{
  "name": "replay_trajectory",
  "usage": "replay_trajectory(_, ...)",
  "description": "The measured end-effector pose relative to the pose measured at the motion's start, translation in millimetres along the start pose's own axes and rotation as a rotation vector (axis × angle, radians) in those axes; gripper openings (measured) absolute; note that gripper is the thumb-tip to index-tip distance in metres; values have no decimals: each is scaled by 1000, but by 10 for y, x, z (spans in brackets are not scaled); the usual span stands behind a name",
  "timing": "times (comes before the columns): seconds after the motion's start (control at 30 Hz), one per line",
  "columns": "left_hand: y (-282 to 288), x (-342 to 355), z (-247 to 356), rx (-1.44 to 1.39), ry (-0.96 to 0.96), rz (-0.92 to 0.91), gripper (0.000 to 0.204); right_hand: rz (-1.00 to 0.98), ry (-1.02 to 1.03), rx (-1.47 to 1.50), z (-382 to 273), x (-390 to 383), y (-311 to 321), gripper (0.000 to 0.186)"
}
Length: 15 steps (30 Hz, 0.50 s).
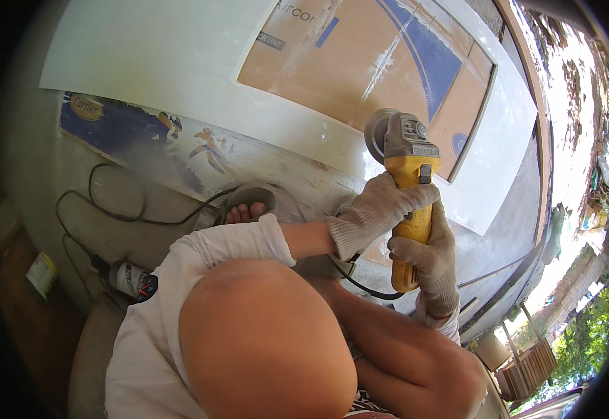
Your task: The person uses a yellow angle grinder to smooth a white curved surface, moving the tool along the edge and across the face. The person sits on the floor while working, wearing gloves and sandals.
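Head view: gloved left hand [373, 211] clamps the yellow angle grinder [410, 170] behind its head, gloved right hand [436, 257] wraps its rear handle, likely for steady control, white panel [157, 63] beyond both hands over cardboard [343, 66], probably as backing.

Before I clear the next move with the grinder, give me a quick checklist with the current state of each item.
1. Left hand secure on grinder: ok, gloved and gripping it.
2. Right hand secure: ok, gloved and wrapped around the yellow body, nearer the tail.
3. Black cord away from disc: ok, it lies near the tail, opposite the disc.
4. Disc stopped: cannot tell from one still.
5. Toes covered: not ok, they are bare.
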<state>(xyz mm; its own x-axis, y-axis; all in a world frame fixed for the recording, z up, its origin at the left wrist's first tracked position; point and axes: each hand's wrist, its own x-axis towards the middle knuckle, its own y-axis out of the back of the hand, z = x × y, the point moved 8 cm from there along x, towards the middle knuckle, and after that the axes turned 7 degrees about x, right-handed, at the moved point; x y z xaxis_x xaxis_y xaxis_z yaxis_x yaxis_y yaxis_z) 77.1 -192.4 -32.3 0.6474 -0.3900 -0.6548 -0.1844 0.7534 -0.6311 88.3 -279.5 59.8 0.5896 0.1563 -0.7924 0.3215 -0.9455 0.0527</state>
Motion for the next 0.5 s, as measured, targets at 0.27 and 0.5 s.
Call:
replay_trajectory(0.27,274,-108,76,71,-10,71,59,-55,-65,-79,-84,128,-231,87)
replay_trajectory(0.5,492,-152,160,25,18,201,58,-131,-30,-161,-219,263,-426,90)
